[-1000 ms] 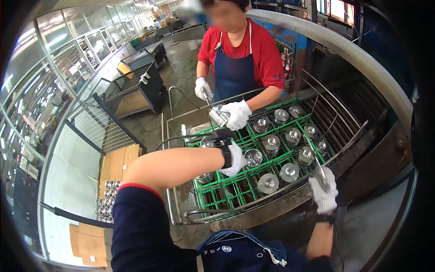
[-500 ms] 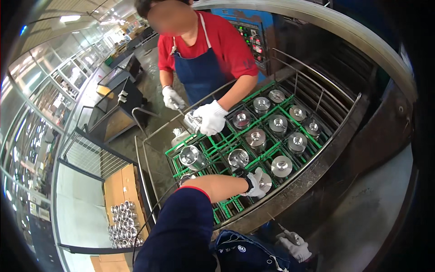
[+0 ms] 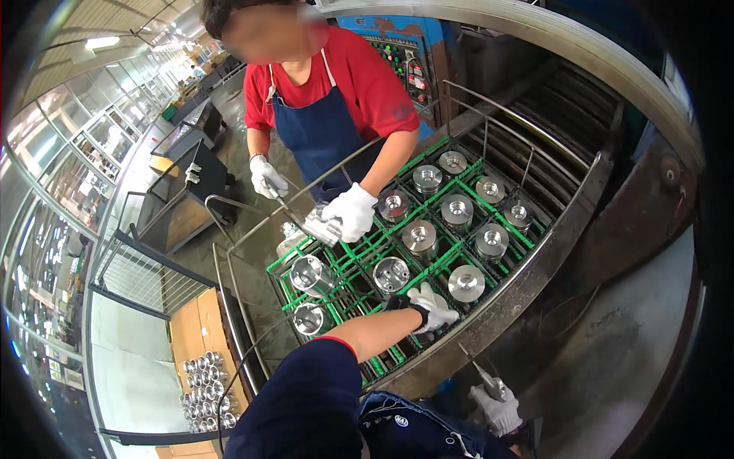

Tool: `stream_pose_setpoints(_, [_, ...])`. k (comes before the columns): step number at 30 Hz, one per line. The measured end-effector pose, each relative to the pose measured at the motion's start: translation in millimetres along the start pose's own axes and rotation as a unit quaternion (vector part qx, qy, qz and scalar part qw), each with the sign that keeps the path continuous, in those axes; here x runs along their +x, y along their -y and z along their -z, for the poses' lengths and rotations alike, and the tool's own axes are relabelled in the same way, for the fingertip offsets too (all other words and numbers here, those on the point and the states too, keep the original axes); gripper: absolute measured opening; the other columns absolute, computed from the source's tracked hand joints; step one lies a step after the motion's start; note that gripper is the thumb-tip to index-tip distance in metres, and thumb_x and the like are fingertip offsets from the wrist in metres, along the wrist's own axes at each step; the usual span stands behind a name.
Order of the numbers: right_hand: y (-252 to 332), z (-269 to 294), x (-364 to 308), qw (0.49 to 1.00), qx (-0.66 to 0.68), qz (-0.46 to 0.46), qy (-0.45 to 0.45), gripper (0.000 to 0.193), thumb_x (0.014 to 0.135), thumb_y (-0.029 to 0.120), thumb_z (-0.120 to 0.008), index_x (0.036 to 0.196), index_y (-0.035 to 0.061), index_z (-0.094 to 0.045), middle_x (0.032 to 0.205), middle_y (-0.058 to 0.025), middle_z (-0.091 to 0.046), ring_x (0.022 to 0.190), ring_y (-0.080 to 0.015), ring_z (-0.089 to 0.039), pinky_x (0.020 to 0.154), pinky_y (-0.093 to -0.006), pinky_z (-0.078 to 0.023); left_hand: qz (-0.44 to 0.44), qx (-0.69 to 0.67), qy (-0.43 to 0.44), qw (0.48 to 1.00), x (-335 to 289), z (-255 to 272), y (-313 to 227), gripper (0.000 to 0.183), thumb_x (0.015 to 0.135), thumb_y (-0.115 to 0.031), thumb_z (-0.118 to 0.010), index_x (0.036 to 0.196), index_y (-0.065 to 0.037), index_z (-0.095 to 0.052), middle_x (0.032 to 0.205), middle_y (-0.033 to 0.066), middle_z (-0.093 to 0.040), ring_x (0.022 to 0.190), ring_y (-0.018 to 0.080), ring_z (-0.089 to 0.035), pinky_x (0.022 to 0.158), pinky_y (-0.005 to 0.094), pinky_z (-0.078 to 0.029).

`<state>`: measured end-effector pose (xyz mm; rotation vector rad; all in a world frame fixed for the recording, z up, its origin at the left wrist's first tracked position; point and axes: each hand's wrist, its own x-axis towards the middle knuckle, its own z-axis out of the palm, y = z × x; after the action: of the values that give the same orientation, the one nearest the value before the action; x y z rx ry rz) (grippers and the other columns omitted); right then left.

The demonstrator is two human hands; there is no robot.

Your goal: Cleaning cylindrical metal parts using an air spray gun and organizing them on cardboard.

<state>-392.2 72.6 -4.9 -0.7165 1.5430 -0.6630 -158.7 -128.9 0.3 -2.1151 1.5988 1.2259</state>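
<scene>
My left hand [image 3: 434,307], in a white glove, is closed over a metal piston at the near edge of a green-barred rack [image 3: 359,256]; the glove hides most of that piston. To its right stands a piston with a flat round top [image 3: 466,284]. Up and to the left, another piston [image 3: 391,274] shows its hollow side. My right hand [image 3: 498,407], also gloved, is wrapped round a grey blow gun [image 3: 493,382] with a thin metal nozzle, just outside the rack's near rim.
Across the rack a co-worker in a blue apron [image 3: 317,134] holds a piston [image 3: 323,227] and a thin tool. A metal rail [image 3: 527,126] borders the rack. Several pistons [image 3: 206,390] stand on cardboard at lower left. A cable crosses near my left forearm.
My left hand has moved over the piston beside it, covering its round top. The view has shifted slightly. The right hand keeps the blow gun near the rim.
</scene>
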Motion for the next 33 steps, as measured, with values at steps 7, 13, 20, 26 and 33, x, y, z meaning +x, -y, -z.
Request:
stream_pose_setpoints(7, [37,15,-29,0.991,-0.119,-0.034,0.060,0.020,0.084,0.015,-0.079,0.100,0.0051,-0.072,0.077,-0.0007,-0.068,0.060,-0.0101,-0.060,0.055,-0.0275,-0.048,-0.090,0.163,-0.004,0.982,32,2,24,0.052,0.065,-0.043,-0.072,0.103,-0.006,-0.073,0.108,0.0209,-0.069,0.087,0.0333,-0.071,0.076,0.0404,-0.058])
stream_pose_setpoints(13, [53,29,-43,0.992,-0.089,0.069,0.062,0.025,0.081,0.014,-0.083,0.099,0.0016,-0.069,0.088,-0.0024,-0.074,0.075,-0.0092,-0.067,0.068,-0.0243,-0.054,-0.229,0.293,-0.181,0.911,-98,78,4,0.070,0.060,-0.028,-0.076,0.123,-0.004,-0.057,0.105,0.0248,-0.067,0.104,0.0385,-0.067,0.088,0.0455,-0.056])
stream_pose_setpoints(20, [125,-35,-51,0.993,-0.021,0.069,0.090,0.026,0.085,0.023,-0.081,0.101,0.0046,-0.071,0.071,0.0014,-0.068,0.051,-0.0056,-0.058,0.044,-0.0214,-0.042,-0.514,-0.007,-0.385,0.767,-138,111,96,0.102,0.048,-0.026,-0.083,0.141,-0.003,-0.049,0.099,0.0173,-0.061,0.084,0.0339,-0.063,0.075,0.0441,-0.052])
stream_pose_setpoints(26, [163,-49,-71,0.988,-0.087,0.068,0.108,0.032,0.082,0.020,-0.084,0.106,0.0048,-0.071,0.080,-0.0047,-0.073,0.062,-0.0079,-0.066,0.054,-0.0233,-0.052,-0.441,-0.241,-0.341,0.795,-157,82,136,0.111,0.051,-0.023,-0.089,0.148,0.002,-0.039,0.134,0.0194,-0.052,0.123,0.0330,-0.053,0.109,0.0406,-0.039])
stream_pose_setpoints(33, [140,-45,-68,0.981,-0.044,0.151,0.115,0.027,0.085,0.020,-0.081,0.105,0.0062,-0.070,0.079,-0.0011,-0.072,0.051,-0.0036,-0.059,0.042,-0.0192,-0.045,-0.491,-0.469,-0.194,0.708,-151,81,146,0.127,0.052,-0.023,-0.098,0.153,0.000,-0.024,0.142,0.0149,-0.042,0.121,0.0249,-0.054,0.087,0.0340,-0.056])
